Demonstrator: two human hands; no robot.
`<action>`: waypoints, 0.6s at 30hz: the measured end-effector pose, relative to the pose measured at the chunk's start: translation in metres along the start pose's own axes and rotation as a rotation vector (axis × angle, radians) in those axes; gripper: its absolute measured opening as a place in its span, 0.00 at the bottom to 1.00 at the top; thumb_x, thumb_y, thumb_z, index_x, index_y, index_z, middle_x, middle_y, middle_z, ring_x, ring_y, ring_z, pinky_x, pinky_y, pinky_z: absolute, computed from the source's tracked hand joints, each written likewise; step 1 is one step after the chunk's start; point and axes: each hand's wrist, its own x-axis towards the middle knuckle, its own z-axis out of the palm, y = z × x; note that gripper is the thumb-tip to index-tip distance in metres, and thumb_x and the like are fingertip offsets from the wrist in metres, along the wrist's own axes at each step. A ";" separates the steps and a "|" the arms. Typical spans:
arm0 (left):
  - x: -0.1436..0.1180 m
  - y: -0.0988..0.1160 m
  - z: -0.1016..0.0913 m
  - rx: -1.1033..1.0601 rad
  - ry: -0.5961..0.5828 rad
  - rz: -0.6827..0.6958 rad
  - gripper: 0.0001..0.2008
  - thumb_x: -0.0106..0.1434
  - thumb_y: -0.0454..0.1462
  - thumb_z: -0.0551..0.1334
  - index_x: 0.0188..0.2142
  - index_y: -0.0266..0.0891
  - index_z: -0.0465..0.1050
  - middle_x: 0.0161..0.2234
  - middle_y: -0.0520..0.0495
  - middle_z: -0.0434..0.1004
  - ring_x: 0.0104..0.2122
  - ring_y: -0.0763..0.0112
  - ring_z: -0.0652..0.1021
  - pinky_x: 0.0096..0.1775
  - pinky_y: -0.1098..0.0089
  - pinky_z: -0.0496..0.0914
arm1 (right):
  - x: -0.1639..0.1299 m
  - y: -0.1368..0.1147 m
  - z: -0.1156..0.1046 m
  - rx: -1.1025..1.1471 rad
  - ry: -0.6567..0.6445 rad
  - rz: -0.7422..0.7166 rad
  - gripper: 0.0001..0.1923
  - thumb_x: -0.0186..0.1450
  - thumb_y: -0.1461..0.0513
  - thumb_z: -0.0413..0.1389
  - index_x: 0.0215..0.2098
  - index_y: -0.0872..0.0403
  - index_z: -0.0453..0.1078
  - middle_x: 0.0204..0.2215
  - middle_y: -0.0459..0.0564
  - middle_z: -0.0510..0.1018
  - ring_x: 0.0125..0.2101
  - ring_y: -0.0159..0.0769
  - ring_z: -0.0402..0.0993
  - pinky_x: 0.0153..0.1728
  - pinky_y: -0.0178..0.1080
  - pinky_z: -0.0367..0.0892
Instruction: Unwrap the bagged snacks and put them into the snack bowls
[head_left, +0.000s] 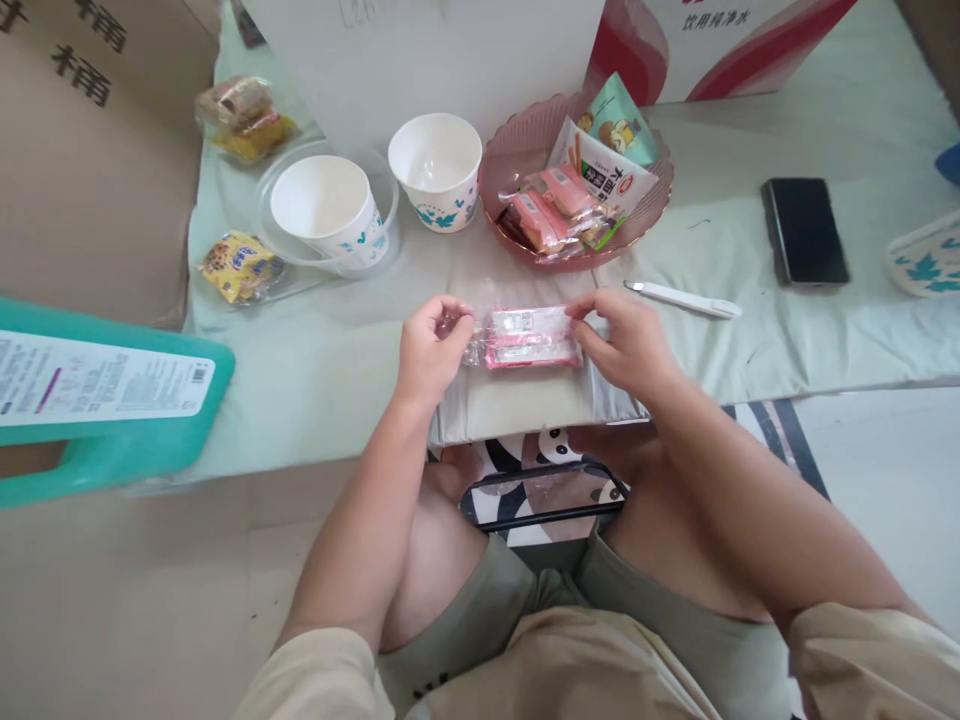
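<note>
A pink-and-white snack packet (534, 337) in clear plastic lies near the table's front edge, between my hands. The loose clear end of its wrapper is pinched by my left hand (435, 345), thumb against bent fingers. At the packet's right end, my right hand (622, 335) closes thumb and fingertips on its upper corner. Just behind it stands a pink ribbed bowl (517, 140) holding several wrapped snacks, among them pink packets (555, 205), a white bag (600, 170) and a green bag (619, 120). A white cutter-like tool (686, 298) rests right of my right hand.
Two paper cups, one (322, 205) on a clear plastic lid or tray and another (436, 170), stand back left. A yellow snack packet (240, 267) and wrapped food (251, 118) lie further left. A phone (806, 230) is at right, a green plastic container (150, 450) at left, boxes (442, 60) behind.
</note>
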 end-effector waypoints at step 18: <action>-0.001 -0.001 -0.020 0.426 0.107 0.394 0.14 0.59 0.37 0.65 0.46 0.45 0.76 0.53 0.43 0.74 0.54 0.57 0.75 0.54 0.58 0.72 | -0.005 0.023 -0.032 -0.103 0.189 0.044 0.16 0.61 0.64 0.52 0.45 0.53 0.76 0.45 0.57 0.79 0.47 0.48 0.75 0.50 0.50 0.70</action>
